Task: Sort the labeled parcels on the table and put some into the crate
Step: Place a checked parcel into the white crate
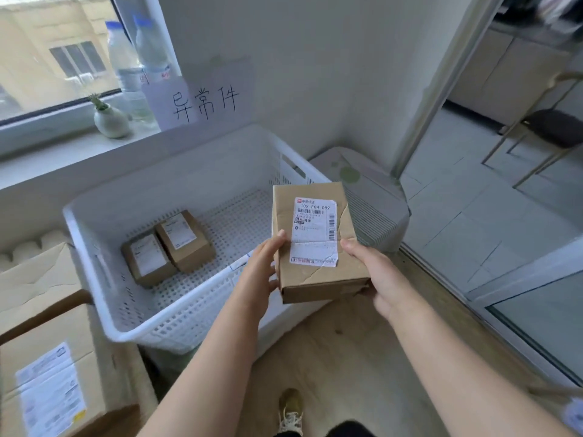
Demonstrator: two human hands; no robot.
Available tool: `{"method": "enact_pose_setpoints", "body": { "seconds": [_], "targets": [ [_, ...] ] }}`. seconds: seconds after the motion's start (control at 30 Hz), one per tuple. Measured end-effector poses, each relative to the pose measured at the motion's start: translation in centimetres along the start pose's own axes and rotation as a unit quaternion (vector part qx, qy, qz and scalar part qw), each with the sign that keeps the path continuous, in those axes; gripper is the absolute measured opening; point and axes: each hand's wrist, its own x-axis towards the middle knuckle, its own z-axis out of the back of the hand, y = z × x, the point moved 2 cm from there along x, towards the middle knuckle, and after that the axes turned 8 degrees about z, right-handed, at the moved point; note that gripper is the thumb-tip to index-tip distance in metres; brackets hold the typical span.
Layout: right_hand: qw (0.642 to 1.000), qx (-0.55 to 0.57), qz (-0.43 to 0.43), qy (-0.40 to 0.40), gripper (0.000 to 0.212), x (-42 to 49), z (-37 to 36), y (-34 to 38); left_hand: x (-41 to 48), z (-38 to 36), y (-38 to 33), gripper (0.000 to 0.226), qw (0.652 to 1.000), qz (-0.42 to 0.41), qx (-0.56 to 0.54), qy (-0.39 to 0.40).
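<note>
2 small parcels [184,239] already lie flat in the white crate [189,171], touching each other. Left hand [262,269] and right hand [378,279] grip a 3rd parcel [315,244] by its sides, label up, over the crate's right rim; not yet placed. Larger labeled box [47,389] likely still unsorted.

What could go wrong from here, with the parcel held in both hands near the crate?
1. The held parcel is creased and its label torn; a harder squeeze by the left hand or right hand might tear it more.
2. If dropped, it may hit the rim of the crate or the two small parcels inside.
</note>
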Motion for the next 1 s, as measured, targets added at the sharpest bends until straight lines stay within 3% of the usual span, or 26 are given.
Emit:
{"method": "enact_pose_setpoints", "body": {
  "seconds": [0.1,0.3,0.4,0.5,0.6,0.67,0.9,1.0],
  "targets": [
    [1.000,-0.002,-0.009,0.000,0.049,4.5,-0.8,1.6,2.8,0.0,-2.6,0.080,1.000,0.012,0.000,-0.022],
    [0.997,-0.033,-0.026,0.063,0.031,14.5,-4.5,4.8,8.6,2.0,-6.9,0.048,0.994,0.005,-0.054,-0.093],
    [0.989,-0.070,-0.037,0.123,0.054,19.7,-7.0,5.5,11.0,3.1,-8.6,0.048,0.986,-0.008,-0.071,-0.150],
    [0.978,-0.098,-0.058,0.175,0.062,24.5,-9.7,5.5,13.6,4.3,-9.2,0.065,0.971,-0.001,-0.089,-0.221],
    [0.966,-0.138,-0.082,0.202,0.081,28.4,-12.1,4.4,15.9,5.4,-8.8,0.048,0.951,0.012,-0.118,-0.286],
    [0.957,-0.164,-0.100,0.219,0.071,30.7,-13.7,3.1,17.5,6.1,-8.5,0.037,0.942,0.030,-0.111,-0.315],
    [0.901,-0.273,-0.179,0.287,0.061,37.0,-19.1,-3.3,22.6,10.5,-7.3,0.035,0.918,0.083,0.052,-0.385],
    [0.885,-0.299,-0.186,0.305,0.037,40.1,-22.2,-6.6,26.3,14.1,-6.2,0.039,0.903,0.123,0.149,-0.384]
  ]
}}
